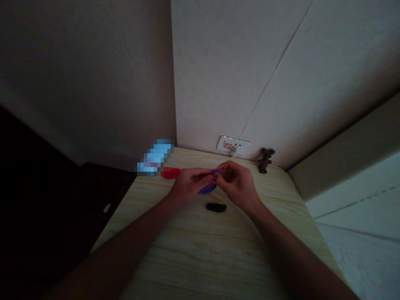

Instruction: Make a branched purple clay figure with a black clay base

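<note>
My left hand [192, 181] and my right hand [236, 179] meet over the far half of a wooden-topped table. Both are closed, fingertips pinching a small purple piece [218, 171] between them; its kind does not show clearly, and the fingers hide part of it. More purple material [206, 189] shows just below the left fingers, and I cannot tell whether it is joined to the held piece. Nearer to me a black, flat, uneven lump [216, 207] lies on the tabletop. Left of my left hand is a red oval piece [171, 173].
A pixelated, bright, screen-like rectangle [156, 156] is at the table's far left corner. A dark brown figurine-like object [265, 161] stands at the back right. Behind the table [200, 258], a wall socket [233, 145] holds a plug. A pale cabinet [350, 166] borders the right side.
</note>
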{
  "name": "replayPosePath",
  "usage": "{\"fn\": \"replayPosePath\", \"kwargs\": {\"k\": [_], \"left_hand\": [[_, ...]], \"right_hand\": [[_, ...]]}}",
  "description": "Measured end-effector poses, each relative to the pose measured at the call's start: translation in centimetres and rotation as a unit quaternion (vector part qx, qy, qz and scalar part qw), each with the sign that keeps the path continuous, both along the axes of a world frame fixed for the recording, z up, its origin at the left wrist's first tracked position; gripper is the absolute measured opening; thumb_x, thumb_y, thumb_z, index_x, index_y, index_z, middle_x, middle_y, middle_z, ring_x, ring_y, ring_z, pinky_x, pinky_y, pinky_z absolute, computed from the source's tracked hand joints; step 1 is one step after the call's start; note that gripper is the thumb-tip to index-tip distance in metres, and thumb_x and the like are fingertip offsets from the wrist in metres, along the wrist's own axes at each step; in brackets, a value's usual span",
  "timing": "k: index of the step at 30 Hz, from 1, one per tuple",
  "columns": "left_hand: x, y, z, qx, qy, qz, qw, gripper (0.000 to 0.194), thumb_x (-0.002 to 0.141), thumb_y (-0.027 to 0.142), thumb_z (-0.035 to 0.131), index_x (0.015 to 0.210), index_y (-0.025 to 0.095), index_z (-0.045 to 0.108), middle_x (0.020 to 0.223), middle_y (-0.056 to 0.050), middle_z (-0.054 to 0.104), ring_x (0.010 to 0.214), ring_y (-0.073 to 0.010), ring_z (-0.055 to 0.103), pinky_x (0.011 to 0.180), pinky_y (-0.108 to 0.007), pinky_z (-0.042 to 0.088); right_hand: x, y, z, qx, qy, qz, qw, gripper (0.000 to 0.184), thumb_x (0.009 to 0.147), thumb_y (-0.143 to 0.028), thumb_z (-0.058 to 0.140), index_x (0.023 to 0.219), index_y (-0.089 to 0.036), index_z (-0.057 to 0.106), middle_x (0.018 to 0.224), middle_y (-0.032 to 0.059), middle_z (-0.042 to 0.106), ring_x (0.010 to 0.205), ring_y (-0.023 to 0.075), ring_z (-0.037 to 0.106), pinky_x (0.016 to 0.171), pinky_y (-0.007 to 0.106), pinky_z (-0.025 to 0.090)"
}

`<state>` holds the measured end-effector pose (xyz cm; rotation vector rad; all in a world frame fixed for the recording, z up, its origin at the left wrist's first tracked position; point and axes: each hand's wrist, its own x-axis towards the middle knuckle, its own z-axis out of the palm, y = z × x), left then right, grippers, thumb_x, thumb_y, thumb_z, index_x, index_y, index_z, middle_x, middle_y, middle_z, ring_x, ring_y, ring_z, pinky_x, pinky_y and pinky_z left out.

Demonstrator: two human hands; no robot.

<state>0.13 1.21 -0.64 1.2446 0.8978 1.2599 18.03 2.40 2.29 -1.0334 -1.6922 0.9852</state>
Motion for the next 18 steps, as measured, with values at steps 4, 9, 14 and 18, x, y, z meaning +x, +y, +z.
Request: {"fn": "replayPosePath", "kwargs": {"k": [4, 9, 14, 18], "left_hand": [[0.1, 0.0, -0.1, 0.008, 0.012, 0.029, 0.999, 0.039, 0.078, 0.043, 0.087, 0.106, 0.016, 0.086, 0.103, -0.011, 0.085, 0.093, -0.0266, 0.080, 0.090, -0.037, 0.062], [0.1, -0.1, 0.4, 0.002, -0.011, 0.062, 0.998, 0.029, 0.074, 0.038, 0.089, 0.093, 0.016, 0.087, 0.092, -0.010, 0.085, 0.082, -0.0241, 0.080, 0.081, -0.035, 0.064], [0.2, -0.3, 0.7, 0.007, -0.023, 0.068, 0.997, 0.027, 0.072, 0.039, 0.091, 0.085, 0.016, 0.085, 0.085, -0.009, 0.083, 0.076, -0.0213, 0.078, 0.074, -0.031, 0.063], [0.4, -0.5, 0.8, 0.002, -0.031, 0.055, 0.998, 0.032, 0.073, 0.038, 0.090, 0.096, 0.015, 0.086, 0.091, -0.009, 0.084, 0.078, -0.0205, 0.078, 0.076, -0.031, 0.063]], "right_hand": [[0.0, -0.5, 0.6, 0.076, -0.072, -0.010, 0.994, 0.007, 0.089, -0.027, 0.071, 0.090, -0.020, 0.070, 0.074, 0.0037, 0.077, 0.065, 0.0181, 0.074, 0.062, 0.028, 0.058], [0.1, -0.9, 1.5, 0.193, -0.161, -0.032, 0.967, 0.011, 0.095, -0.026, 0.069, 0.093, -0.019, 0.077, 0.085, 0.0064, 0.077, 0.072, 0.0178, 0.071, 0.068, 0.029, 0.058], [0.1, -0.5, 1.4, 0.109, -0.107, -0.012, 0.988, 0.017, 0.096, -0.034, 0.072, 0.091, -0.020, 0.080, 0.081, 0.0051, 0.079, 0.069, 0.0174, 0.072, 0.065, 0.027, 0.057], [0.1, -0.4, 1.3, 0.070, -0.066, -0.024, 0.995, 0.020, 0.093, -0.037, 0.076, 0.093, -0.019, 0.083, 0.083, 0.0068, 0.082, 0.072, 0.0196, 0.075, 0.066, 0.029, 0.058]]}}
